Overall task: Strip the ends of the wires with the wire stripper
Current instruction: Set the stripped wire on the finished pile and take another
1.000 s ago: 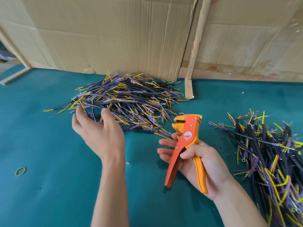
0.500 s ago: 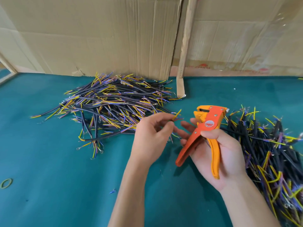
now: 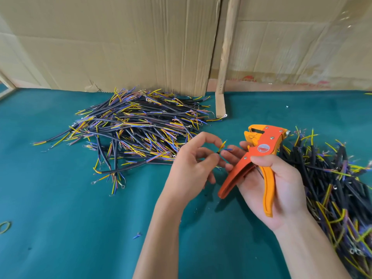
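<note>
Left hand (image 3: 189, 170) pinches a wire (image 3: 222, 147) at its end — yellow and blue cores protruding — just beside the stripper (image 3: 259, 158), which the right hand (image 3: 269, 184) grips by its handles. Wire piles (image 3: 128, 129) lie left and right on the green table (image 3: 60, 228).

The wire (image 3: 221, 148) pinched in the left hand (image 3: 191, 170) shows only its yellow and blue tips; the rest lies hidden behind the fingers. The right-hand pile of wires (image 3: 338, 190) runs off the right edge. A green rubber band (image 3: 4, 226) is cut by the left edge. The wire stripper (image 3: 259, 158) label is too small to read.
</note>
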The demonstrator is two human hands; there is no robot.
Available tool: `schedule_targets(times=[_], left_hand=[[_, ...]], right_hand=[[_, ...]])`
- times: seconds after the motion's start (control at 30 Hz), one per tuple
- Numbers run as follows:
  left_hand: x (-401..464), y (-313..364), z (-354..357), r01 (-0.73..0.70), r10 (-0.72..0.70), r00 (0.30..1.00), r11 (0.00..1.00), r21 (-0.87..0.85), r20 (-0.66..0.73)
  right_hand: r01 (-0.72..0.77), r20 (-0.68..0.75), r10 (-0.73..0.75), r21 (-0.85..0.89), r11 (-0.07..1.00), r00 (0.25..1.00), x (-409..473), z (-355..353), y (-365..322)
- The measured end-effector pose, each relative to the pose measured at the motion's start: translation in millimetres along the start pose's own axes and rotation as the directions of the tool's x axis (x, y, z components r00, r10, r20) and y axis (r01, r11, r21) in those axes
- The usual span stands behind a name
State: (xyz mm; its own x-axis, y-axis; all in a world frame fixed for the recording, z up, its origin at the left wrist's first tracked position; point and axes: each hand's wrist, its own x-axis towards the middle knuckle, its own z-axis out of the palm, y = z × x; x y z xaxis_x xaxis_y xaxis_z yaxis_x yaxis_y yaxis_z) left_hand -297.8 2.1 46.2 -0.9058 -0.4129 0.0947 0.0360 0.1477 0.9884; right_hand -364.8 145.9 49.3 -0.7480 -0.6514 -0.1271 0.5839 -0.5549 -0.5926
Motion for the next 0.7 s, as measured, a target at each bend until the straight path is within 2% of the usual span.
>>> schedule_targets(times=[0.27,0.43,0.7], left_hand=[[1.1,-2.0,1.4,0.040,-0.036,0.998,0.996,-0.074,0.048],[2.2,-5.5,0.9,0.031,-0.030,1.000,0.999,-0.043,0.006],[1.7,-7.0,1.0,0.063,-0.062,0.997,0.998,-0.023,0.052]], right_hand=[[-0.006,0.009,0.007,-0.026,1.000,1.000,2.5,-1.4,1.5],[0.020,0.034,-0.018,-0.033,0.999,0.999,1.8,-1.1,1.6],[-0.005,0.057,0.008,-0.052,0.999,0.998,-0.2,-2.6,-0.1]])
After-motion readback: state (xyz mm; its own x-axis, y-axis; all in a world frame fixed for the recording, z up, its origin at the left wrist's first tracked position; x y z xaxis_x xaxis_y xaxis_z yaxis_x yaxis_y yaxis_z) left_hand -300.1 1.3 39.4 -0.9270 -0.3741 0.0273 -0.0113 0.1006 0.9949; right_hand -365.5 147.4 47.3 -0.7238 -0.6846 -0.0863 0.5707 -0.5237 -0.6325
